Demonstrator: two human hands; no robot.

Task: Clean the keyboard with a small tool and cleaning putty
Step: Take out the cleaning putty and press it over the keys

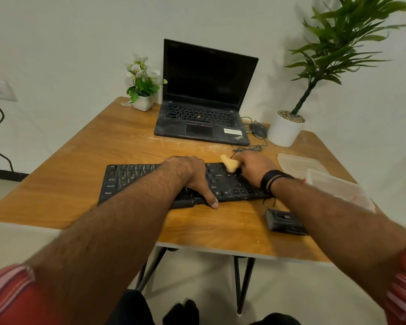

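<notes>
Red striped sleeves [8, 293] fill the bottom corners, both bare forearms reaching up the frame to a wooden table [63, 184]. Left hand [189, 175] lies flat across the middle of the black keyboard [127, 180], fingers straight and pointing up-frame, thumb stretched down over the near edge to touch the wood. It presses, it grips nothing. Right hand [256, 168], dark bands at the wrist, sits over the keyboard's right end with fingers curled round a yellow lump of cleaning putty [230, 163]; the putty sticks out to the left of the knuckles at the board's far edge, blurred. Something dark shows just under the putty, too small to tell.

Keyboard lies centre frame, running left to right. Lower right of it, apart from it, a small black tool case [284, 222] lies on the wood, partly under the right forearm. Centre right, a clear plastic container [331, 181] with its lid [295, 161] just beyond. Upper centre, an open laptop [206, 95], screen dark. Left of it a little white pot of flowers [142, 85]; right of it a wired mouse [258, 130] and a tall potted plant [288, 127].
</notes>
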